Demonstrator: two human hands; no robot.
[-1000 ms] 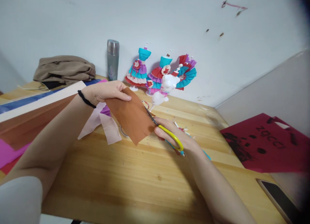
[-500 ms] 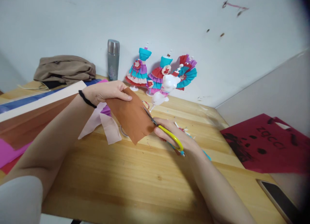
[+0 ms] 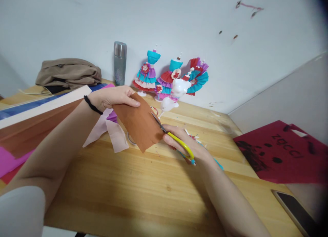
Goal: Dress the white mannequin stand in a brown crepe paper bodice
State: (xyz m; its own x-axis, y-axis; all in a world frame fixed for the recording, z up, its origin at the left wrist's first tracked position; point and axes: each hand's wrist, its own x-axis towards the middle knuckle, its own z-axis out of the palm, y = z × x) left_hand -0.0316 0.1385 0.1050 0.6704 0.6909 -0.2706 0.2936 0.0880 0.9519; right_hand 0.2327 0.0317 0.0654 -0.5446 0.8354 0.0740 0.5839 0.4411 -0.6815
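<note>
Between thumb and fingers, my left hand (image 3: 120,96) pinches the upper left corner of a brown sheet (image 3: 139,122), which hangs above the table. My right hand (image 3: 179,139) is closed round the yellow handles of the scissors (image 3: 176,140). Their dark blades lie against the right part of the sheet and point up and left. Just behind the sheet stands a small white dress form (image 3: 179,89) with a pink band. A pale pink piece (image 3: 117,136) lies on the table below my left hand.
Dressed mini forms (image 3: 151,71) and a grey flask (image 3: 120,64) stand by the wall. Folded brown cloth (image 3: 68,73) and coloured sheets (image 3: 46,102) lie left. Small scraps (image 3: 196,137) lie behind my right hand. At right are a red bag (image 3: 279,151) and a phone (image 3: 294,209).
</note>
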